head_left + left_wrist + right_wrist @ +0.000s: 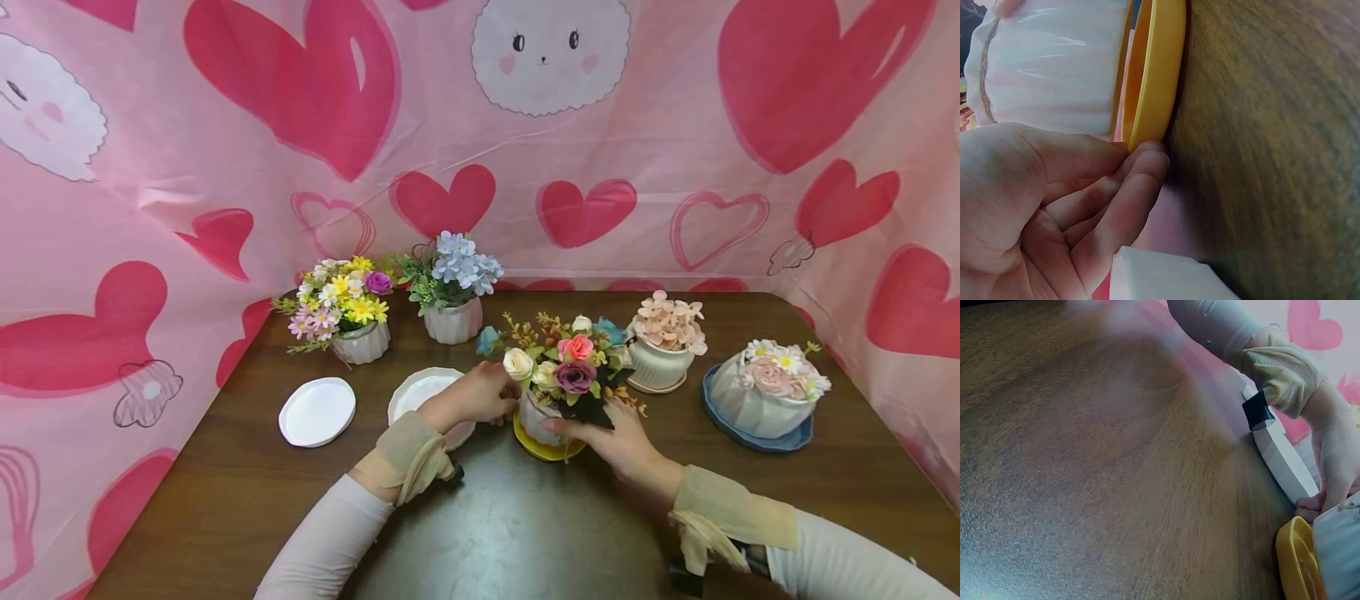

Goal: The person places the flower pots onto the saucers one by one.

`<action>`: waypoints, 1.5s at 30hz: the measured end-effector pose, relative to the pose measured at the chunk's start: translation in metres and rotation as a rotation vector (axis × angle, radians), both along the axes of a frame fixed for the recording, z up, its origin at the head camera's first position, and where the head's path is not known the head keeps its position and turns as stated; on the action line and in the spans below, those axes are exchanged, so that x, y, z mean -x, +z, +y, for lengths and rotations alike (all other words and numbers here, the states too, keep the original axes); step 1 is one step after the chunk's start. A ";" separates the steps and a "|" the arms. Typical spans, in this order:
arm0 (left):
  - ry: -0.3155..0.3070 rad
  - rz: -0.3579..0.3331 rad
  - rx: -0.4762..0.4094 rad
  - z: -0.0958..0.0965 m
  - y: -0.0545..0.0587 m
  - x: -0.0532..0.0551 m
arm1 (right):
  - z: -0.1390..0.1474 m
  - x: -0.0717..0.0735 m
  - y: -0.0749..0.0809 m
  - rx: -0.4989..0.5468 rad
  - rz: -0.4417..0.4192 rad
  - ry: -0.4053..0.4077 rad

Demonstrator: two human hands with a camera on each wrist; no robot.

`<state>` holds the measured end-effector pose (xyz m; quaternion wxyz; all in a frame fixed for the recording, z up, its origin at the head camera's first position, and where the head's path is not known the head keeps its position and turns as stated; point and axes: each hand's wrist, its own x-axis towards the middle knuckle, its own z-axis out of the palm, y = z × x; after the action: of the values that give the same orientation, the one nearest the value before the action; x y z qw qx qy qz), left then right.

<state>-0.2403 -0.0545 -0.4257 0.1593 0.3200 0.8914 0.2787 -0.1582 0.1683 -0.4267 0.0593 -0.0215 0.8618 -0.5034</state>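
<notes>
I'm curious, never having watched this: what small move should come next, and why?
Perhaps settle the held pot flat into the yellow saucer: the right hand holds the pot, the left hand pinches the saucer, and a gap seems to show between the two.

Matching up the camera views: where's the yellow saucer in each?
Head: yellow saucer just right of centre, lower half.
Left wrist: top centre, cut off by the top edge, rim pinched by the left hand.
Right wrist: bottom right, cut off by the bottom edge.
Shared landmark: white fluted flowerpot, above the saucer in head, left of it in left wrist, right in right wrist.
</notes>
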 end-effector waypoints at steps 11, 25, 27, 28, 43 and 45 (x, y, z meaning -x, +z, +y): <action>-0.001 0.003 -0.004 0.000 -0.002 0.002 | 0.000 0.000 -0.003 0.030 0.021 0.007; 0.013 -0.020 -0.007 0.000 -0.002 0.001 | -0.004 0.001 -0.009 -0.014 -0.013 -0.020; 0.011 -0.022 -0.011 0.000 -0.002 0.001 | -0.004 0.001 -0.009 -0.016 -0.014 -0.019; 0.013 -0.022 -0.010 0.000 -0.002 0.001 | -0.004 0.001 -0.009 -0.012 -0.016 -0.019; 0.041 -0.039 0.021 0.000 0.000 -0.002 | -0.006 0.000 -0.011 0.027 -0.043 -0.032; 0.048 -0.046 0.026 0.000 0.000 -0.002 | -0.007 -0.001 -0.011 0.031 -0.044 -0.036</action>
<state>-0.2385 -0.0549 -0.4260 0.1775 0.2898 0.8984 0.2781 -0.1577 0.1616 -0.4376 0.0689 0.0040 0.8525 -0.5181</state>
